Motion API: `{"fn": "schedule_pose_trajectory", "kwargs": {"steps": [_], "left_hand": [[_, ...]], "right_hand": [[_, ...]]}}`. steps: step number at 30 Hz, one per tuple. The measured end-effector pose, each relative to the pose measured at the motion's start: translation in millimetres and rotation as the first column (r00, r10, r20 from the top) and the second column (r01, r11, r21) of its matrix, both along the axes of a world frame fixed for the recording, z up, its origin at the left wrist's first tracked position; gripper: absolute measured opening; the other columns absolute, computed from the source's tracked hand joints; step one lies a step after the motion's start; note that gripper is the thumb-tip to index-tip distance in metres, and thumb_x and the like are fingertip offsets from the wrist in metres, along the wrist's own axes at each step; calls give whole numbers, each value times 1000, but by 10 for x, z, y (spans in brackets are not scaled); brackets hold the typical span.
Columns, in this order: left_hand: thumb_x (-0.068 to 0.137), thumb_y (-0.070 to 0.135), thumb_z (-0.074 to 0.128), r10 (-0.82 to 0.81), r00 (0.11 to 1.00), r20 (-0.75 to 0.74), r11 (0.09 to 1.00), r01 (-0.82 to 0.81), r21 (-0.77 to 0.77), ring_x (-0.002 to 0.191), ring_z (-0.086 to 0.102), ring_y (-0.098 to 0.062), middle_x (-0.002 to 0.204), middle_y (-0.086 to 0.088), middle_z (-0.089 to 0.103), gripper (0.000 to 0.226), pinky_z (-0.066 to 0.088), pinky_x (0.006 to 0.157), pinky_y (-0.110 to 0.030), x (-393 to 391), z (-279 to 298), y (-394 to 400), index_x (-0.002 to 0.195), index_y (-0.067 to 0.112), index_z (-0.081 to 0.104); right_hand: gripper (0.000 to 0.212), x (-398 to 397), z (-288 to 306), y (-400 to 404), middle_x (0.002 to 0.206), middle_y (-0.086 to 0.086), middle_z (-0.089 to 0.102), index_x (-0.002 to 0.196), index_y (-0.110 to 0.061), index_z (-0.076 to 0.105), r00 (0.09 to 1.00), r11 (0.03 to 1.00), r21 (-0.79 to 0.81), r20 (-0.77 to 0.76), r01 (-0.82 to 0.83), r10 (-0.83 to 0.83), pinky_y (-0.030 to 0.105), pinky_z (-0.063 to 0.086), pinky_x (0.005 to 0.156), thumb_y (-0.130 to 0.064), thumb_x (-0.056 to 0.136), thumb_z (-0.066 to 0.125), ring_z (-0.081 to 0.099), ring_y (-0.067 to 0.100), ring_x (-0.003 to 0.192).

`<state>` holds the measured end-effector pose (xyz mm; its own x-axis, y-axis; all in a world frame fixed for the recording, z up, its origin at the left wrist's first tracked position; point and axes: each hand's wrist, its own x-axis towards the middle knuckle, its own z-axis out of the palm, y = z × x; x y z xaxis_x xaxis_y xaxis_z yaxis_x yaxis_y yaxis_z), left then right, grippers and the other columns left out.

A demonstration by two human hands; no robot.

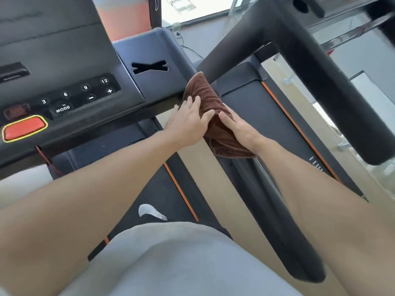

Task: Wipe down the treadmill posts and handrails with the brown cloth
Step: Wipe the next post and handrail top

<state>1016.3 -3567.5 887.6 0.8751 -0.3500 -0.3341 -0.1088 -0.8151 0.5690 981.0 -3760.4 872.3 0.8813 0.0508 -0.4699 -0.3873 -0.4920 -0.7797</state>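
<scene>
Now wrapping cloth (205, 97) round handrail (284, 238) beside console (149, 52), left hand (190, 120) flat-fingered, right hand (237, 127) pressing, sandwiching for all-round contact.

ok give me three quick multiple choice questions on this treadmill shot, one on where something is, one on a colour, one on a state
1. Where is the brown cloth?
A. on the belt
B. wrapped on the handrail beside the console
C. on the floor

2. What colour is the big button at the console's lower left?
A. red with a yellow rim
B. green
C. blue

3. How do the hands meet the cloth?
A. both on it
B. left only
C. neither

Answers:
1 B, it drapes over the bar by the console edge.
2 A, red pad, yellow outline.
3 A, left hand and right hand both press it.
</scene>
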Motion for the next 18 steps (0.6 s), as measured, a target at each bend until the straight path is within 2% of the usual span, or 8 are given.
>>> {"fn": "schedule_pose_trajectory", "kwargs": {"steps": [3, 6, 10, 12, 14, 16, 18], "left_hand": [[105, 61, 27, -42, 999, -3, 999, 42, 25, 157, -3, -29, 171, -14, -4, 79, -2, 126, -42, -228, -19, -149, 164, 14, 4], [104, 60, 33, -52, 995, 85, 996, 46, 76, 158, -2, -28, 170, -15, -6, 82, -2, 128, -42, -541, -56, -356, 163, 12, 3], [102, 64, 37, 113, 994, 11, 993, -112, -47, 156, 14, -28, 171, -4, -12, 86, 21, 123, -43, -1089, -112, -690, 164, 17, 1], [102, 64, 33, 197, 980, -37, 974, -200, -105, 156, 17, -23, 171, 3, -14, 83, 26, 120, -43, -1423, -189, -856, 164, 22, -4], [104, 62, 30, 292, 946, -142, 911, -320, -259, 156, 12, -13, 171, 11, -10, 76, 20, 125, -41, -1798, -298, -1004, 163, 30, -5], [106, 56, 30, 375, 894, -246, 775, -448, -446, 155, 11, -5, 170, 16, 3, 67, 15, 127, -39, -2167, -397, -1148, 163, 36, 1], [108, 52, 30, 453, 829, -327, 660, -559, -502, 154, 18, -6, 169, 16, 14, 61, 15, 127, -35, -2468, -438, -1284, 162, 39, 7]], "right_hand": [[85, -228, 27, -79, 146, -29, 48, 161, -46, 20, 998, 998, 10, 21, -57, 57, 23, 37, 114, -69, 91, 63, 48, -14, 128], [101, -573, -9, -251, 151, -23, 48, 161, -48, 15, 995, 995, -24, 29, -96, 96, 30, 40, 115, -64, 82, 77, 51, 0, 133], [125, -1094, -84, -593, 154, -17, 47, 160, -50, 7, 983, 983, 7, -5, -186, 186, 38, 45, 114, -57, 68, 92, 53, 4, 135], [133, -1335, -98, -774, 152, -15, 48, 162, -46, 1, 973, 973, 72, -56, -221, 226, 35, 50, 109, -42, 69, 96, 57, 1, 130], [138, -1566, -86, -945, 149, -14, 50, 162, -43, -8, 954, 958, 107, -113, -265, 277, 28, 52, 105, -29, 73, 95, 61, -3, 124], [142, -1774, -38, -1089, 151, -12, 48, 160, -45, -15, 931, 941, 106, -149, -321, 334, 28, 49, 109, -27, 73, 95, 59, -1, 126], [144, -1946, 14, -1227, 155, -11, 44, 158, -47, -20, 896, 918, 123, -201, -377, 395, 29, 46, 112, -25, 73, 95, 57, 1, 129]]}}
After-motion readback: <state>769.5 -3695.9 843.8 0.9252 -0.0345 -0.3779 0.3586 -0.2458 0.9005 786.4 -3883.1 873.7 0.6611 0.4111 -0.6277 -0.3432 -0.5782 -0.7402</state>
